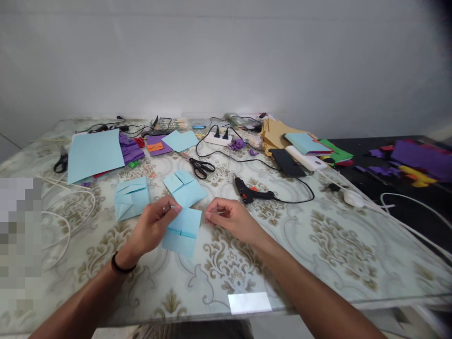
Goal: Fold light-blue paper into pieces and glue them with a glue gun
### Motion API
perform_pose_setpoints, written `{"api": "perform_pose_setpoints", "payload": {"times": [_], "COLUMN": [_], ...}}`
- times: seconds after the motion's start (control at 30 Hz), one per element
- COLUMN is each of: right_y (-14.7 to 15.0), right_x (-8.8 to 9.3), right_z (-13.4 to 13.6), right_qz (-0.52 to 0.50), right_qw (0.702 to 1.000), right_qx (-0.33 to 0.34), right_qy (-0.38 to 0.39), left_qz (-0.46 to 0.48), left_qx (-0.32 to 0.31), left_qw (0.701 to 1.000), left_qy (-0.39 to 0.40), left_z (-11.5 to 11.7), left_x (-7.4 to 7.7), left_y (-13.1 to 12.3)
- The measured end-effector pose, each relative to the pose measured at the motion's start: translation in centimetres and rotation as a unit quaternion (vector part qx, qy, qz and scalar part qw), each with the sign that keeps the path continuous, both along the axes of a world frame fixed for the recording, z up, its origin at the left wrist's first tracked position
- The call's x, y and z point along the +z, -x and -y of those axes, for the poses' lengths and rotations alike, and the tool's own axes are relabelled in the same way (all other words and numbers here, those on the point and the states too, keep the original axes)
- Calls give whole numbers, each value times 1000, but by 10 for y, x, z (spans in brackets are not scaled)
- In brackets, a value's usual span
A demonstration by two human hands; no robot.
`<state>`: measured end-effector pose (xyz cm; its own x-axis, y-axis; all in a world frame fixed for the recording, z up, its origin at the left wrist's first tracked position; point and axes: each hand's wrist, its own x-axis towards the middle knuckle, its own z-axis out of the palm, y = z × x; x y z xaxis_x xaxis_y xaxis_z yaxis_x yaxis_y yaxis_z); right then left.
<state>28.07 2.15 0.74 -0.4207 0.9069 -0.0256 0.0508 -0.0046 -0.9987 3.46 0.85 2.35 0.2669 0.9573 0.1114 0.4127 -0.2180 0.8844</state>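
Observation:
My left hand (157,223) pinches a folded light blue paper (181,231) by its upper left edge, thumb on top. A crease with a small slit runs across the middle of that sheet. Just right of the paper is my right hand (226,216), its fingertips pressed together; what they hold, if anything, cannot be made out. Two more folded light blue paper pieces lie on the table: one (132,197) left of my left hand, the other (185,188) right behind the held sheet.
Black scissors (201,167) and a hot glue gun (252,190) lie beyond my hands. Farther back are a power strip (218,138), a large blue sheet (95,155), purple paper strips (130,148) and a dark phone (287,162). A white slip (249,302) lies at the front edge.

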Motion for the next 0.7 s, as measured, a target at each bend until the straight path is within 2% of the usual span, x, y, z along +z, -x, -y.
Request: {"api": "perform_pose_setpoints", "payload": {"times": [0.07, 0.17, 0.4, 0.57, 0.7], "right_y": [1, 8, 21, 21, 17], "right_x": [0, -1, -11, -10, -6], "right_z": [0, 4, 14, 14, 10], "right_qz": [-7, -16, 33, 44, 30], "right_qw": [1000, 1000, 999, 999, 999], "right_qx": [-9, -9, 17, 17, 9], "right_qy": [-11, -24, -10, -16, -24], "left_qz": [-6, -29, -80, -101, -97], "left_qx": [7, -24, -54, -55, -25], "left_qw": [1000, 999, 994, 993, 995], "left_qy": [2, 21, 42, 16, -27], "left_z": [1, 6, 14, 14, 10], "left_x": [0, -2, -8, -6, 1], "left_y": [-2, -9, -20, -19, -13]}}
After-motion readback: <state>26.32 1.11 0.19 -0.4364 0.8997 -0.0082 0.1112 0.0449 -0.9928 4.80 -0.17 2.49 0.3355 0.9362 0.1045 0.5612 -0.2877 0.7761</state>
